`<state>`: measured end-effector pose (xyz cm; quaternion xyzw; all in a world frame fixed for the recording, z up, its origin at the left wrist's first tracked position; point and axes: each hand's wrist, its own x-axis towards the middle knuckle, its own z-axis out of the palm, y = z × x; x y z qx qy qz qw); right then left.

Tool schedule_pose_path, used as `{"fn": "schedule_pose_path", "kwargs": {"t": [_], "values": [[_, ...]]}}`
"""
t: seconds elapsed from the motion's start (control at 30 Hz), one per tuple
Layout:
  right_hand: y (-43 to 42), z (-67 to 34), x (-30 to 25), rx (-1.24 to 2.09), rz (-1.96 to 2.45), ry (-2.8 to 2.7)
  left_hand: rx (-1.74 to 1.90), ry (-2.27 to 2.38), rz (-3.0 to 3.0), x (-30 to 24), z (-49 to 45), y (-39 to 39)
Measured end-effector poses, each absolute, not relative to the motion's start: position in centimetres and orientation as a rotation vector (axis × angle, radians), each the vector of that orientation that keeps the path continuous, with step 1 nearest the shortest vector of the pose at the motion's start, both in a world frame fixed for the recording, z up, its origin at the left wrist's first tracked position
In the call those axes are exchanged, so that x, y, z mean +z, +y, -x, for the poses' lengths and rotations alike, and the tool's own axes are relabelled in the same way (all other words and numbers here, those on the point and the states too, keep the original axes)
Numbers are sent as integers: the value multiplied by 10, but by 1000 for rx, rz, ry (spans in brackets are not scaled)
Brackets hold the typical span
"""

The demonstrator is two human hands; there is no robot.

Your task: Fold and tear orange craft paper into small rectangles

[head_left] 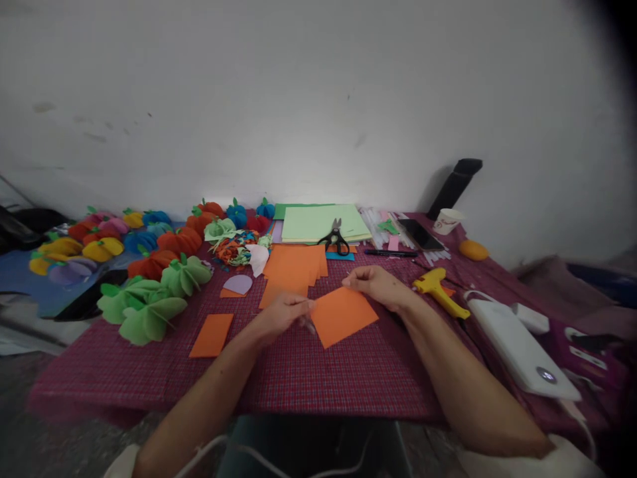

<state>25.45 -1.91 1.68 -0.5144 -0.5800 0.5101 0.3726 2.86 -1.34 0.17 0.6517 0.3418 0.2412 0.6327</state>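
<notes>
A square sheet of orange paper is held between my two hands, above the front middle of the table. My left hand pinches its left corner, fingers closed. At the upper corner, my right hand grips the sheet between thumb and fingers. Just behind lies a stack of orange paper sheets, partly fanned out. A narrower orange paper piece rests on the cloth left of my left hand. Black-handled scissors lie on a pile of pale green paper further back.
Colourful paper pumpkins crowd the left side, near a heap of paper scraps. On the right are a yellow glue gun, a white power bank, a phone, a paper cup and an orange fruit.
</notes>
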Motion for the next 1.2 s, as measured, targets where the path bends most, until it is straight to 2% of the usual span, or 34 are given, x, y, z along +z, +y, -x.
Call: {"fn": "schedule_pose_path", "kwargs": {"t": [0.23,0.43,0.57,0.67,0.87,1.2], "values": [[-18,-236,11,1267,1178,-1150,920,851,-1163,1,-30,-8],[-20,-224,6,1292,1220,-1278,906,877,-1216,1,-31,-11],[-18,-242,18,1070,1376,-1406,860,926,-1235,4,-28,-11],[-22,-241,21,951,1331,-1555,758,968,-1274,5,-28,-12],[-32,-213,7,1238,1200,-1956,672,958,-1533,-2,-33,-12],[-20,-257,14,1392,1280,-1918,718,1005,-1357,5,-12,-2]]}}
